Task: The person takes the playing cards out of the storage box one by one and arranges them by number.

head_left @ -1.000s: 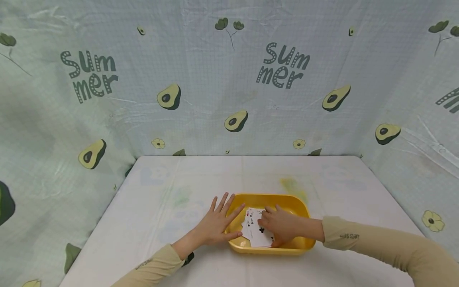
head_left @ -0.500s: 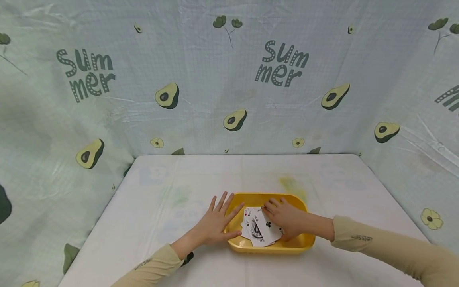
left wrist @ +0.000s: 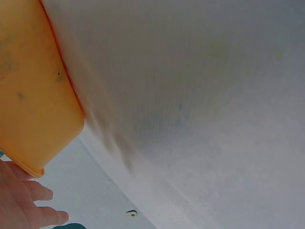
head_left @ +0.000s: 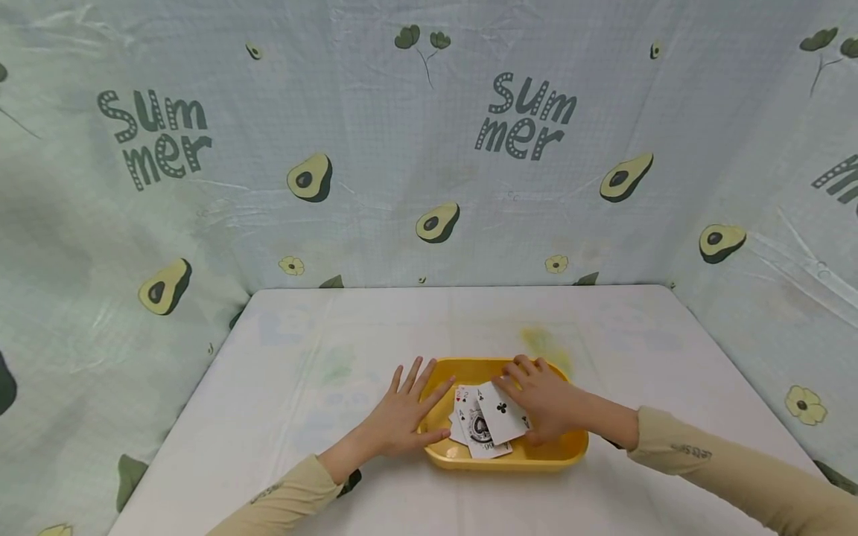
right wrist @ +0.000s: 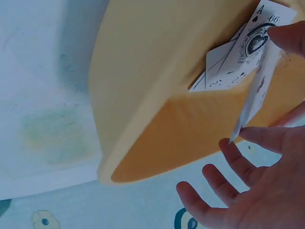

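Lifting card: ace of clubs (head_left: 503, 418), tilted up inside the yellow tray (head_left: 499, 466); a second ago it lay over the other cards (head_left: 457, 429).
Right hand (head_left: 546, 402): has shifted toward the tray's right end, pinching that ace between thumb and fingertips.
Left hand (head_left: 401, 424): fingers spread at the tray's left rim, grasping nothing.
Ace of spades (head_left: 479, 429): more exposed in the tray; one card seems cleanly singled out.

Right hand (head_left: 546, 406) is now farther right and nearer the far rim of the yellow tray (head_left: 503, 466), carrying the pinched ace of clubs (head_left: 504, 418) partly off the pile. Ornate ace of spades (head_left: 479, 429), covered a second ago, now shows beneath.
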Motion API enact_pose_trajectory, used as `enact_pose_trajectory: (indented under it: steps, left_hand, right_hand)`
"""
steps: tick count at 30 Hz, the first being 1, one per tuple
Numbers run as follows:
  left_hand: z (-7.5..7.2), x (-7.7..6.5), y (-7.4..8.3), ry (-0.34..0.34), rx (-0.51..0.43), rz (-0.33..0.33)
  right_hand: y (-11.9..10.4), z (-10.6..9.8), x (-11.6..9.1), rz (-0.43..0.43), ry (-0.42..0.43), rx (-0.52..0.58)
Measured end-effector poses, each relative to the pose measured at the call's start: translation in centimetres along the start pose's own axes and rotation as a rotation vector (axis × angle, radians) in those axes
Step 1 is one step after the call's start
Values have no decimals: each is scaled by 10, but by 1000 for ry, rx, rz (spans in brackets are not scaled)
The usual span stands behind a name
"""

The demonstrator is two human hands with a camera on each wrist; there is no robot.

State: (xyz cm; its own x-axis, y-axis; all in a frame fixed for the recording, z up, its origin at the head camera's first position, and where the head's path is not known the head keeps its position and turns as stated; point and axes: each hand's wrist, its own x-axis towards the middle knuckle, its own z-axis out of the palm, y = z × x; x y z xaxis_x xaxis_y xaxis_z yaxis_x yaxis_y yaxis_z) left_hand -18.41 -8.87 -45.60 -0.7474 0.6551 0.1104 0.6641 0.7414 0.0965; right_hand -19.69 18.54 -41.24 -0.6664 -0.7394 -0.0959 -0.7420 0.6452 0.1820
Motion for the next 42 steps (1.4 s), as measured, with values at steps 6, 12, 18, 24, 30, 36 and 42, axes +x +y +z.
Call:
enact_pose_trajectory:
  steps: [6, 12, 18, 24, 30, 36, 42]
  left_hand:
    - [1, 0, -1, 2, -6, -4]
    - [2, 0, 0, -4, -16, -11]
    - [2, 1, 0, -1, -23, -9]
    - [3, 0, -1, 18, -23, 4]
    - [3, -1, -1, 30, -23, 10]
    - [3, -2, 0, 34, -13, 6]
    - [2, -2, 0, 26, -11, 11]
  right_hand:
    - [4, 2, -6, -2, 143, -36]
    - [10, 3, -12, 58, 187, -13]
    - [20, 0, -18, 123, 190, 42]
    - [35, 1, -24, 146, 246, 45]
    - [49, -1, -27, 177, 236, 60]
    - [65, -4, -29, 177, 258, 59]
    - [82, -1, -34, 195, 257, 52]
